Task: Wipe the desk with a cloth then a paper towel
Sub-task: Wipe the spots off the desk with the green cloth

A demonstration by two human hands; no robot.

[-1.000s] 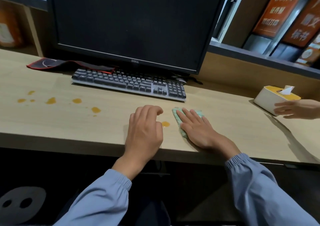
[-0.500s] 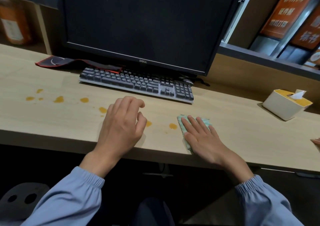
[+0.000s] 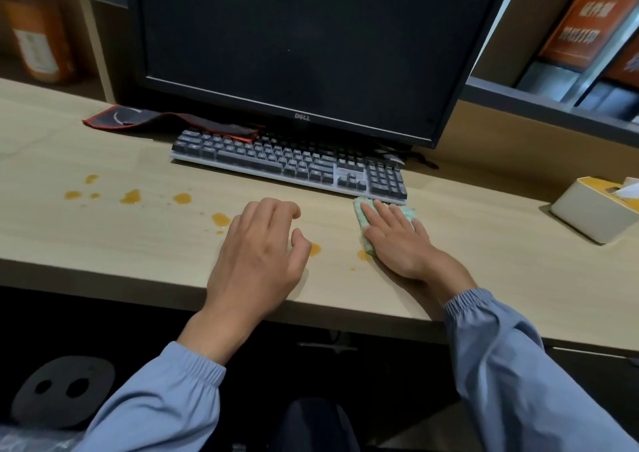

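Grip flat, fingers straight: right hand [image 3: 397,247] presses the cloth [image 3: 360,214] just beside the keyboard [image 3: 287,162]; sweeping left could smear orange drops [image 3: 314,249] onto the empty, resting left hand [image 3: 256,258].

A black flat-screen monitor [image 3: 304,47], its screen dark, stands at twelve o'clock, with a grey-keyed, silver-framed keyboard [image 3: 287,164] just in front. A black, red-edged fabric mat [image 3: 166,124] lies at ten o'clock, orange lettered boards [image 3: 587,15] stand at two, and a dark round seat with two holes [image 3: 62,389] is at seven.
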